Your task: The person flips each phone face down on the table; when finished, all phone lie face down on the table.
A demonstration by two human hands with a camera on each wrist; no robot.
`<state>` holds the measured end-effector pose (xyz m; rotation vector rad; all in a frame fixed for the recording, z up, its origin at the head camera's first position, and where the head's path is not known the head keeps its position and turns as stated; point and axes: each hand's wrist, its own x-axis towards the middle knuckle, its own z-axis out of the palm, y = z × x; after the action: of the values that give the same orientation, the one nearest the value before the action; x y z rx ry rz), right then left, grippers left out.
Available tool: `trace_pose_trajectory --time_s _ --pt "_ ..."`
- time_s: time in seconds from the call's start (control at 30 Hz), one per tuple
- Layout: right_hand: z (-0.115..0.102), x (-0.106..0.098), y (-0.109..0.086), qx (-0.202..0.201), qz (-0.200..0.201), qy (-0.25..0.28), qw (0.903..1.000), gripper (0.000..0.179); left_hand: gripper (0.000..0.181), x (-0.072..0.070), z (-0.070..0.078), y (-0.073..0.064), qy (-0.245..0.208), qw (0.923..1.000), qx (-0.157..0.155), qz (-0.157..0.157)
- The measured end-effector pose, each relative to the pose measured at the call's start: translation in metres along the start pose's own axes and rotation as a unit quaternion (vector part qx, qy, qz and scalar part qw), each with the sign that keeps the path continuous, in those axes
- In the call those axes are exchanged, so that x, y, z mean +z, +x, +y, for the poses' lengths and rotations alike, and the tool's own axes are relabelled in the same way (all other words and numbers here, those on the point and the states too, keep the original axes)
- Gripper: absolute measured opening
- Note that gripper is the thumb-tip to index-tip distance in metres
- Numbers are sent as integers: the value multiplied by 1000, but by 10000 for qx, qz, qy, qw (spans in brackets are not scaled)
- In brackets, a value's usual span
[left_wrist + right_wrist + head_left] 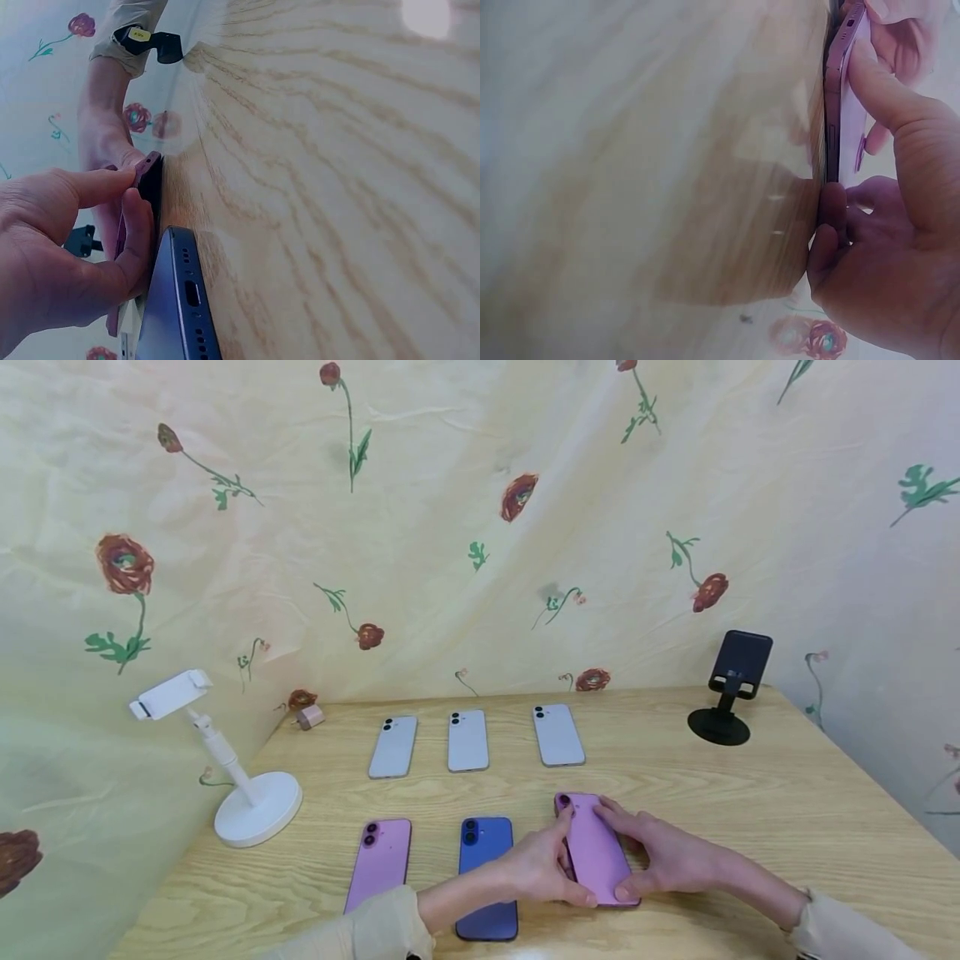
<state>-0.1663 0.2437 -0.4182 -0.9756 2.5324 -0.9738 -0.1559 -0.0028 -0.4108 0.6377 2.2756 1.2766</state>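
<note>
A pink phone [597, 852] lies back-up at the right end of the nearer row, held between both hands. My left hand [536, 864] grips its left edge, with the thumb and fingers at the near corner in the left wrist view. On the opposite edge, my right hand [667, 853] holds it, thumb near the lower right corner and fingers along the side. The dark screen side shows in the left wrist view, so the near end looks slightly raised. Under my left forearm lies a blue phone [486, 843], partly covered. Further left is another pink phone [382, 856].
Three white phones [393, 747] form a row at the back. A white phone stand [257, 810] stands left, a black phone stand [720, 725] at the back right. A small pink plug [310, 717] sits at the back left corner. Flowered cloth hangs behind the wooden table [750, 802].
</note>
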Motion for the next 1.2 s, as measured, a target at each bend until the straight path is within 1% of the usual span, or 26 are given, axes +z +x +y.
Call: trace_pose_trajectory --time_s 0.13,0.33,0.57,0.7,0.8,0.93,1.03,1.13,1.2 --pt "-1 0 1 15 9 -14 10000 104 107 -1 0 1 137 9999 2 -29" --pt "-2 0 0 82 33 -153 9998 104 101 -2 2 1 204 9997 11 -158" --pt "-3 0 0 66 1 42 10000 104 100 -2 4 2 246 9994 -14 -256" --pt "-5 0 0 90 21 25 10000 104 100 -1 5 3 310 9991 -25 -293" --pt "-5 0 0 46 62 -86 9999 104 101 -1 6 3 412 9987 -47 -293" --pt "-5 1 1 11 79 -70 9999 104 101 -1 7 3 555 9979 -133 -291" --pt "-6 1 2 65 46 -3 10000 104 101 -1 8 2 629 9974 -234 -261" --pt "-7 2 3 72 37 -69 9999 104 100 0 9 1 723 9966 -319 -233" --pt "-8 2 3 134 46 -183 9997 104 100 1 8 1 890 9953 -298 -219"
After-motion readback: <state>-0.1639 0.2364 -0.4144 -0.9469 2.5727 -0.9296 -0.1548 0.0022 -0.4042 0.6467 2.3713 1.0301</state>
